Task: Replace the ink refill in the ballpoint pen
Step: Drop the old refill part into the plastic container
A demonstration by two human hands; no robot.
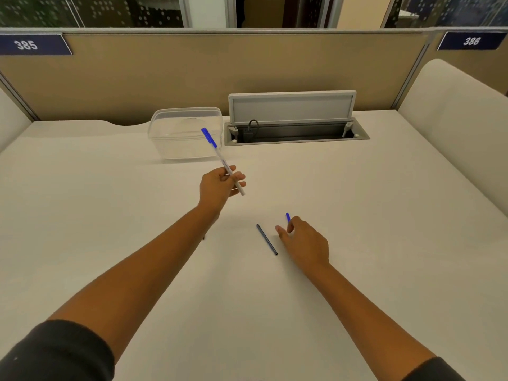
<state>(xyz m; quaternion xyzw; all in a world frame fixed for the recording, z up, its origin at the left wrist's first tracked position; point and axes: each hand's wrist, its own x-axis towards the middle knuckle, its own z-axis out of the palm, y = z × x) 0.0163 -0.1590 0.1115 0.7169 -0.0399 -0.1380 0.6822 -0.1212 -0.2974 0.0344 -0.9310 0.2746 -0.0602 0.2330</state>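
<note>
My left hand (218, 185) holds a white ballpoint pen (220, 158) above the desk, its blue cap pointing up and away toward the far left. A thin dark ink refill (267, 239) lies loose on the white desk (384, 215), just left of my right hand (303, 242). My right hand rests low on the desk with its fingers pinched on a small blue piece (287, 217), of which only the tip shows above the fingers.
A clear plastic container (176, 133) stands at the back of the desk behind the pen. To its right an open cable tray (297, 133) with a raised lid is set into the desk. A tan partition (220, 72) closes off the back.
</note>
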